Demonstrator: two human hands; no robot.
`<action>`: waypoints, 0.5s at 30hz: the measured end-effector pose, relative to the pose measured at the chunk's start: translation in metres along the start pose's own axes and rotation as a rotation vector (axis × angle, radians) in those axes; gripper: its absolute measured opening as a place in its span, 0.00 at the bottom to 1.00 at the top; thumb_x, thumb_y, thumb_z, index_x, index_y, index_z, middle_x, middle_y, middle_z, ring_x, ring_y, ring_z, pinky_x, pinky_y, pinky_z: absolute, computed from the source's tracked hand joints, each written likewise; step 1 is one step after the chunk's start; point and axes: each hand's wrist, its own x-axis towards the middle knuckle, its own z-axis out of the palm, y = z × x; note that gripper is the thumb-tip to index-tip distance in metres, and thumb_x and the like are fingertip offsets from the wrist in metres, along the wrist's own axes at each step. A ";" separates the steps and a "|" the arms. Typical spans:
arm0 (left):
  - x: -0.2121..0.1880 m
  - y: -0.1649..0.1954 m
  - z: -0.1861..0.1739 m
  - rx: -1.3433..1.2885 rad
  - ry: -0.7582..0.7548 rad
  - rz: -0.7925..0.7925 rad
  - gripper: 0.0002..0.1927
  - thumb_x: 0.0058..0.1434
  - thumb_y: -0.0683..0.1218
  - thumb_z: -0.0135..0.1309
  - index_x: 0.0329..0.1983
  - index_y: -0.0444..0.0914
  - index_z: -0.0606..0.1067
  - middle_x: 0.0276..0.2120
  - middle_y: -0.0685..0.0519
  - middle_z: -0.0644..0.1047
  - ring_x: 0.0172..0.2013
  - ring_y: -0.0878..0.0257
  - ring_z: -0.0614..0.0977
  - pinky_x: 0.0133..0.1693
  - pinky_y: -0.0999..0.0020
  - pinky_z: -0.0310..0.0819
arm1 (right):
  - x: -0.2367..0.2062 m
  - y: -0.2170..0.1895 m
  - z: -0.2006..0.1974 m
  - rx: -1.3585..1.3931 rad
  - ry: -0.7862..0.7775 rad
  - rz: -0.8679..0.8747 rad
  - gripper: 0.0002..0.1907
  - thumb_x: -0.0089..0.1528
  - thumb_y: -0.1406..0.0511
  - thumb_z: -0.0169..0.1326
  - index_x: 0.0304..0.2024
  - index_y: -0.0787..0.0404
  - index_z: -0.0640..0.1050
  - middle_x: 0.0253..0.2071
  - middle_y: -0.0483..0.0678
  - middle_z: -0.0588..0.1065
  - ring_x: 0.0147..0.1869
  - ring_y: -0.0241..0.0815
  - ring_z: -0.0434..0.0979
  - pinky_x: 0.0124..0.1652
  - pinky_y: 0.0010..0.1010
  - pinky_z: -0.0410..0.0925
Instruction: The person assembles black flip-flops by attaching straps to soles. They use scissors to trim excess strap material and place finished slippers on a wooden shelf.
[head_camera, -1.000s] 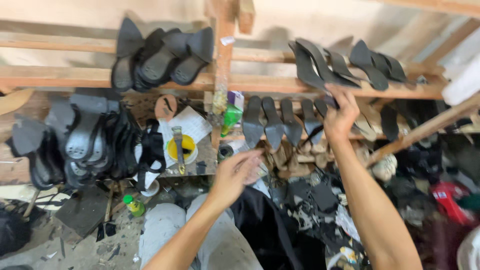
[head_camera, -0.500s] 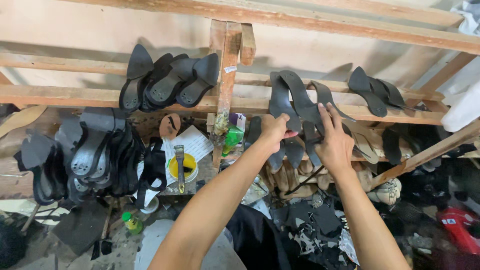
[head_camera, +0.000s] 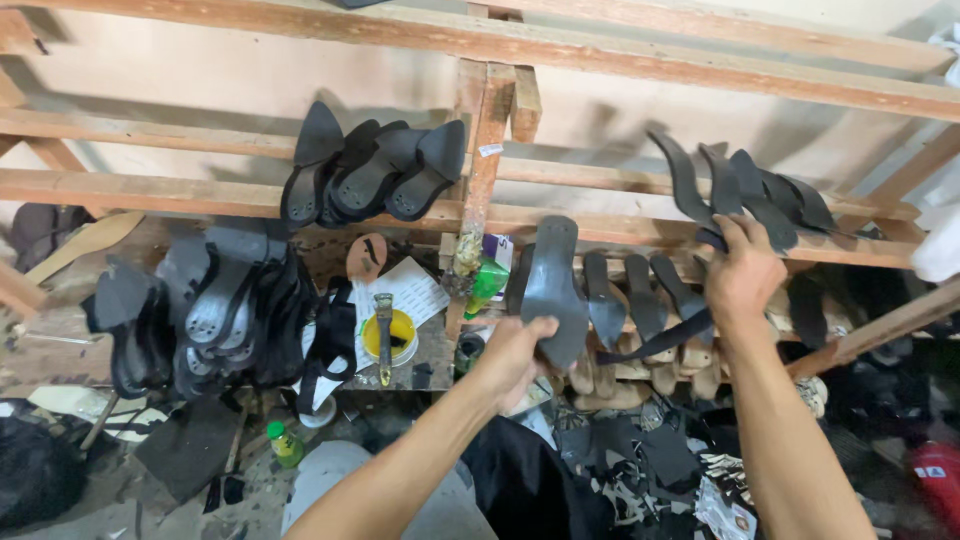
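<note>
Below the wooden rack's rail, left hand grips one black sole; right hand pinches another sole; four soles lean left.

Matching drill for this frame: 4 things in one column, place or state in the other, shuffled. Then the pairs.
Things:
1. left hand
2. right hand
3. yellow tub
4. green bottle

Places or states:
A. down on the floor, lower left, among scraps
B. on the small bench, a brush across its top
C. raised to the wooden rail, at the row of dark soles leaning there
D. closed on one dark sole, held upright

Pairs: 1-D, 2-C, 3-B, 4-A
</note>
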 end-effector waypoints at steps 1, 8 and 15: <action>-0.016 -0.009 0.003 -0.032 -0.039 -0.037 0.15 0.67 0.43 0.48 0.52 0.31 0.75 0.43 0.47 0.81 0.41 0.55 0.83 0.39 0.56 0.82 | 0.005 0.003 0.002 -0.075 -0.040 -0.012 0.20 0.58 0.72 0.62 0.53 0.57 0.83 0.54 0.51 0.79 0.50 0.58 0.80 0.48 0.47 0.71; -0.119 -0.041 -0.044 0.406 0.106 -0.033 0.13 0.68 0.45 0.52 0.51 0.34 0.77 0.39 0.53 0.81 0.38 0.64 0.79 0.40 0.64 0.74 | 0.037 -0.051 0.010 0.073 -0.218 -0.010 0.48 0.46 0.71 0.61 0.72 0.65 0.69 0.53 0.68 0.75 0.48 0.69 0.76 0.45 0.52 0.70; -0.229 0.004 -0.098 1.017 0.284 0.688 0.27 0.49 0.34 0.48 0.52 0.40 0.83 0.48 0.48 0.82 0.53 0.55 0.80 0.57 0.59 0.72 | -0.074 -0.174 -0.085 1.139 -0.913 0.764 0.20 0.60 0.57 0.58 0.47 0.66 0.81 0.37 0.55 0.85 0.36 0.34 0.85 0.37 0.24 0.76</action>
